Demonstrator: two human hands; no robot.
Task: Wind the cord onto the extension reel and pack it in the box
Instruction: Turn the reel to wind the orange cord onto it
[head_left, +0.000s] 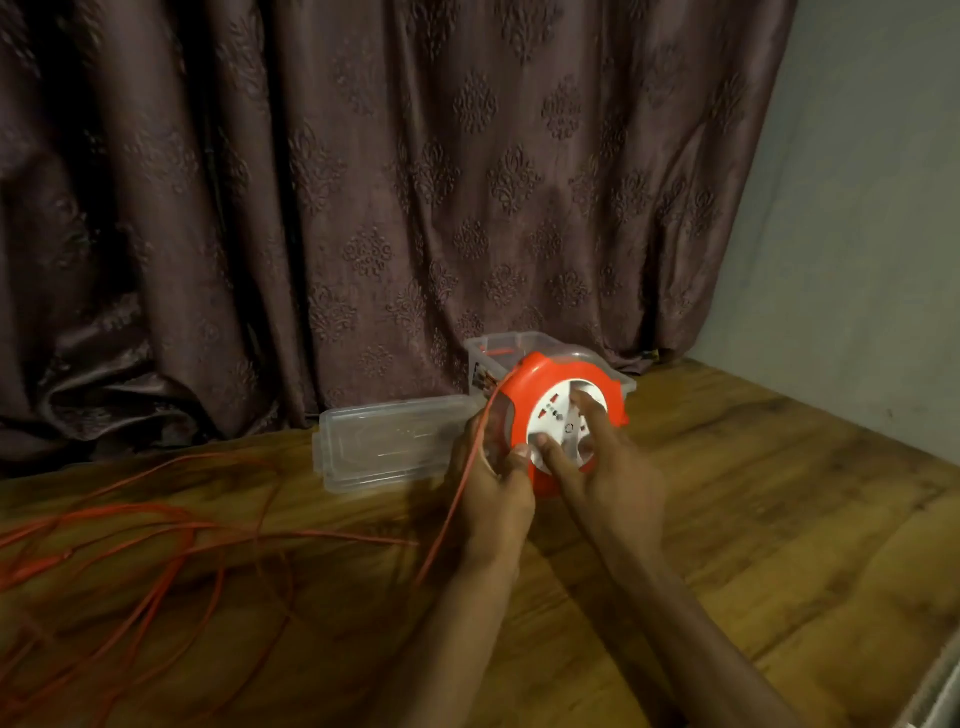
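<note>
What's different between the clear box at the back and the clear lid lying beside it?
The box is deep, stands open by the curtain, and is partly hidden behind the reel. The lid is shallow and flat, lying on the wooden floor in full view. Both are clear plastic.

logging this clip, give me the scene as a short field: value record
surface: wooden floor
reel: orange extension reel, white hub, held upright
left hand: left hand grips the reel's edge
right hand: right hand, fingers on the white hub
cord: orange cord, mostly unwound, loose loops at left
box: clear box behind reel, open
lid: clear lid lying beside it
</note>
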